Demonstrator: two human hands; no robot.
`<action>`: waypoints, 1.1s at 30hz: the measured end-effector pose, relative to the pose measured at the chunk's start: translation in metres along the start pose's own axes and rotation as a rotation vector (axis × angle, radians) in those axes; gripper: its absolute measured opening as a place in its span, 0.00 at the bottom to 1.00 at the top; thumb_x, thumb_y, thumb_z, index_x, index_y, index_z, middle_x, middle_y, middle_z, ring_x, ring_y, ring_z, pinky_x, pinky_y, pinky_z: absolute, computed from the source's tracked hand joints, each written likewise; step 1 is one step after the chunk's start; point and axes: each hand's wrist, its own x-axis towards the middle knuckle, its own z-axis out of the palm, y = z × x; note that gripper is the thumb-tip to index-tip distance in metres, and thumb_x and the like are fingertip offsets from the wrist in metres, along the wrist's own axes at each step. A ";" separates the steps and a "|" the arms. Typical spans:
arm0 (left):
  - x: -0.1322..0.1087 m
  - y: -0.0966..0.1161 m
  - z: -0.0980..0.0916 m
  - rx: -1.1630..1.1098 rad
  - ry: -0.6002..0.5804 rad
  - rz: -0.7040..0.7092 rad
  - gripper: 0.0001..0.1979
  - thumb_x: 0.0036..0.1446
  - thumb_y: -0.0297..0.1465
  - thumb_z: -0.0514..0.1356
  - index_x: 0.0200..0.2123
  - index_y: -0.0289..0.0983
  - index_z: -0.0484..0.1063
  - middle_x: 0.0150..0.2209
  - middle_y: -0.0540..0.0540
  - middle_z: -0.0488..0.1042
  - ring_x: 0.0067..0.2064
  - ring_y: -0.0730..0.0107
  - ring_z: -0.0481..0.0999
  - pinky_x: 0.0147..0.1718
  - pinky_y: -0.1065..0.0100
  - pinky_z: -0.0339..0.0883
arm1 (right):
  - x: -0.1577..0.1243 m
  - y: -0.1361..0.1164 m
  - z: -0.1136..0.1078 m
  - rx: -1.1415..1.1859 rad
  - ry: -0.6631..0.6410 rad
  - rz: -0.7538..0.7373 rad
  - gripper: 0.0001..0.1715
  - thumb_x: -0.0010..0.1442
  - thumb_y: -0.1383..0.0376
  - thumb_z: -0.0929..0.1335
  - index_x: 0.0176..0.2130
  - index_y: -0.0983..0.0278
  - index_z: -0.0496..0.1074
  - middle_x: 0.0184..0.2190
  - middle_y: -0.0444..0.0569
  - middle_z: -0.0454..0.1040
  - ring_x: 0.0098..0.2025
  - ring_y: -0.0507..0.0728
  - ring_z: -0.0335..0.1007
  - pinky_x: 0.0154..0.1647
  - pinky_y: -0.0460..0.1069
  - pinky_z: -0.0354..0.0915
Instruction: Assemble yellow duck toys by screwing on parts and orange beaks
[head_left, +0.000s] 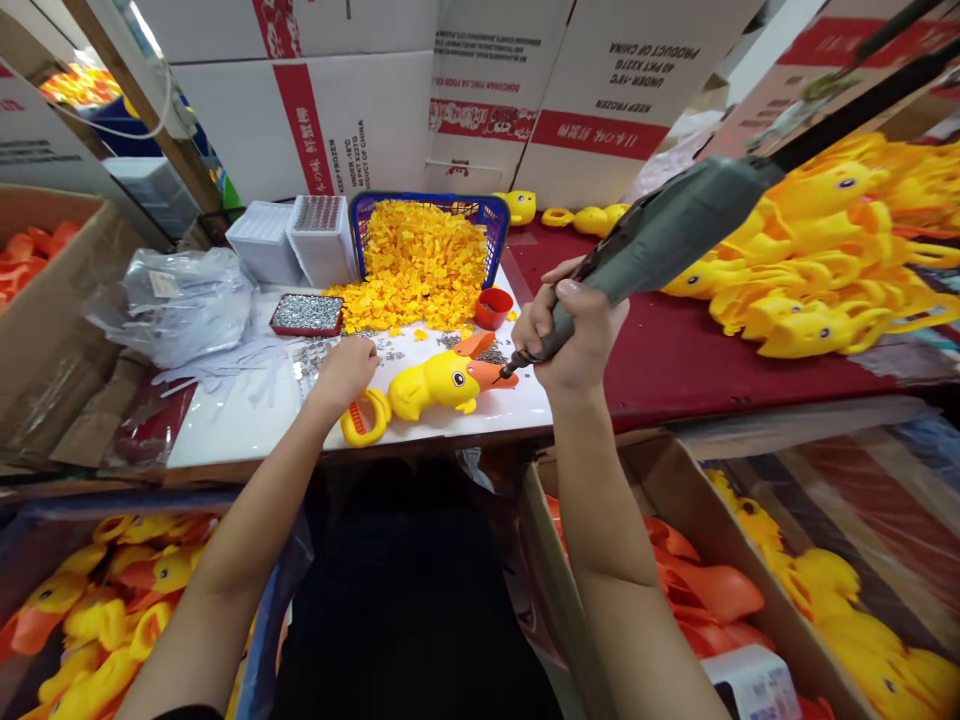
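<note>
A yellow duck toy (435, 385) with an orange beak lies on its side on the white board (240, 425), its yellow handle loop (365, 420) toward me. My left hand (346, 368) rests closed on the board just above the handle, by loose silver screws (311, 358); what its fingers hold is hidden. My right hand (571, 335) is wrapped round a grey electric screwdriver (660, 235), its tip close to the duck's beak (491, 374).
A blue basket (491, 215) spills small yellow parts behind the duck. A red tray of screws (307, 314), a small red cup (493, 308) and white trays (292, 240) stand nearby. Finished ducks (825, 260) pile on the red table at right. Boxes of ducks and orange beaks sit below.
</note>
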 end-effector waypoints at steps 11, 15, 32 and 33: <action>0.000 -0.001 0.000 -0.058 -0.069 0.102 0.10 0.59 0.27 0.60 0.35 0.39 0.84 0.43 0.42 0.85 0.46 0.57 0.81 0.49 0.62 0.71 | -0.010 -0.014 0.011 0.022 0.002 -0.010 0.18 0.54 0.50 0.74 0.32 0.57 0.67 0.13 0.33 0.54 0.11 0.47 0.46 0.13 0.47 0.49; -0.001 0.001 -0.001 -0.061 -0.027 0.109 0.08 0.60 0.29 0.61 0.35 0.38 0.82 0.44 0.40 0.84 0.48 0.54 0.81 0.50 0.59 0.71 | -0.011 -0.015 0.015 -0.001 0.035 0.012 0.20 0.53 0.48 0.75 0.30 0.57 0.66 0.13 0.33 0.54 0.11 0.48 0.46 0.13 0.47 0.49; -0.095 0.080 0.013 -0.884 0.459 0.481 0.05 0.62 0.31 0.68 0.34 0.38 0.78 0.31 0.49 0.82 0.32 0.72 0.81 0.36 0.72 0.75 | -0.021 -0.029 0.024 0.029 0.020 0.017 0.20 0.54 0.47 0.72 0.31 0.55 0.63 0.12 0.32 0.50 0.10 0.49 0.43 0.12 0.47 0.50; -0.099 0.087 0.015 -0.906 0.482 0.474 0.05 0.62 0.31 0.69 0.34 0.38 0.78 0.31 0.49 0.82 0.32 0.72 0.81 0.35 0.72 0.75 | -0.023 -0.031 0.022 0.038 -0.014 0.015 0.20 0.54 0.47 0.73 0.32 0.55 0.63 0.12 0.32 0.51 0.10 0.49 0.44 0.11 0.47 0.51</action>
